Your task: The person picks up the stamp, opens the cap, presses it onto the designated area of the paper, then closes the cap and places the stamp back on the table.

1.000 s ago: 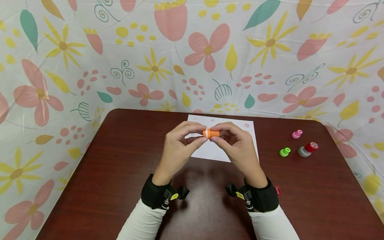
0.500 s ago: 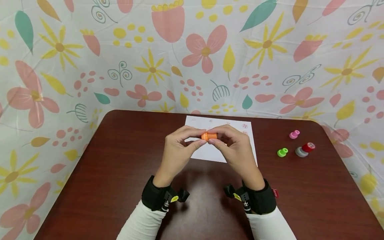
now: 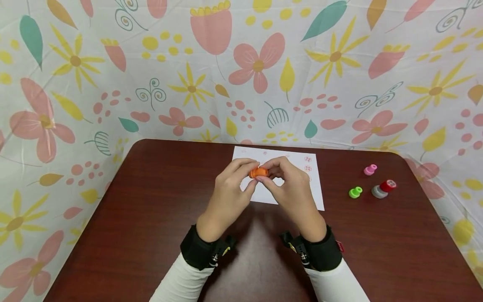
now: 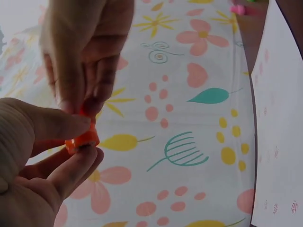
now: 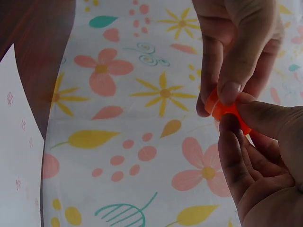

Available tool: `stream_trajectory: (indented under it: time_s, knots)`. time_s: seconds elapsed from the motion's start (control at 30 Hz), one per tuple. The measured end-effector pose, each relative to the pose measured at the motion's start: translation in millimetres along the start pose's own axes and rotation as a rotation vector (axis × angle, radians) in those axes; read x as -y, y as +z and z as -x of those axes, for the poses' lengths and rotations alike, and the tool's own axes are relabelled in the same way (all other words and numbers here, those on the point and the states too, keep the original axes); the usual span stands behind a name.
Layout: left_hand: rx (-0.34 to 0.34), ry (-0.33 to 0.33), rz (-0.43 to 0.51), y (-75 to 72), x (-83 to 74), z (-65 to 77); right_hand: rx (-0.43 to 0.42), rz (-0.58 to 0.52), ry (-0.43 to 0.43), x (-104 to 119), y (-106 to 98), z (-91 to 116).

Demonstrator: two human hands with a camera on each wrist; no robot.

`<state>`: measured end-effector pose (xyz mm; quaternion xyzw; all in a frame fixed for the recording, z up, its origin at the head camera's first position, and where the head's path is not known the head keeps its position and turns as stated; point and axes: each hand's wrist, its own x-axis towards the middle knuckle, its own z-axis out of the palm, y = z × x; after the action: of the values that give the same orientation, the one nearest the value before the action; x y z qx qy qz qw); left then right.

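A small orange stamp (image 3: 259, 172) is held over the sheet of paper, between the fingertips of both hands. My left hand (image 3: 226, 195) pinches its left end with thumb and fingers. My right hand (image 3: 294, 191) pinches the right end. In the left wrist view the stamp's orange end (image 4: 85, 139) shows between thumb and fingers. A thin pale line crosses the orange stamp (image 5: 217, 109) in the right wrist view, where the fingertips hide much of it. Below lies a white paper (image 3: 266, 197) bearing red stamp prints.
On the table's right side stand a pink stamp (image 3: 370, 169) and a lime green stamp (image 3: 355, 192). Close by, a grey stamp with a red top (image 3: 384, 188) lies tilted. A flowered cloth (image 3: 211, 105) hangs behind the dark wooden table (image 3: 162, 197).
Both hands have turned and drawn closer together around the orange stamp, the left wrist rolling most. The white band seen on the stamp earlier no longer shows in the head view.
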<state>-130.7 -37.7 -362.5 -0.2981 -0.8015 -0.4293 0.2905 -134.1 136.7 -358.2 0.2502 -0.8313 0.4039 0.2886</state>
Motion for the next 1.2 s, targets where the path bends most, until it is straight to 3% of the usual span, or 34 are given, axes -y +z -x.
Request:
stream_trajectory:
  time_s: [0.1, 0.23, 0.37, 0.53, 0.83, 1.07, 1.2]
  knots:
    - [-0.014, 0.013, -0.046, 5.0, -2.3, -0.6, -0.002, 0.017, -0.026, 0.0, -0.1, 0.5]
    - [-0.042, -0.022, -0.057, 5.8, 0.4, -1.2, 0.018, 0.017, -0.024, -0.5, -1.0, 2.2]
    - [-0.051, -0.057, -0.08, -2.2, 10.3, -4.5, 0.054, 0.032, 0.014, -1.8, -5.0, 3.5]
    - [-0.017, -0.104, -0.101, -18.4, 31.0, -10.6, 0.091, 0.076, 0.057, -3.4, -12.5, 2.9]
    - [0.039, -0.277, -0.12, -49.3, 86.3, -20.1, 0.12, 0.116, 0.059, -6.6, -18.4, 1.4]
    - [0.124, -0.474, -0.18, -61.8, 141.8, -25.6, 0.163, 0.124, 0.068, -6.7, -21.1, 2.6]
    - [0.159, -0.532, -0.179, -65.2, 165.8, -26.5, 0.179, 0.126, 0.071, -6.6, -22.1, 3.1]
